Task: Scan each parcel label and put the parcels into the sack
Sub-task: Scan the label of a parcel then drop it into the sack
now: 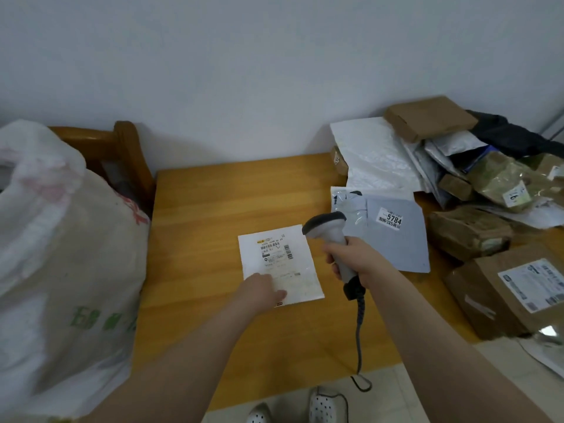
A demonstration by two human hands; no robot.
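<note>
The flat white parcel point(280, 264) lay on the table point(213, 193), its label point(276, 250) facing up and its long side running away from me. My left hand point(262, 290) pressed flat on its near end. My right hand point(357, 261) gripped the scanner point(329, 236), head pointing left at the parcel. The sack point(61, 239) stood on my left. I could not see inside it.

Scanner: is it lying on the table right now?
No, the right hand grips the scanner above the table, aimed toward the white parcel.

Dim, even light; soft overall blur; wide-angle bending at edges.
</note>
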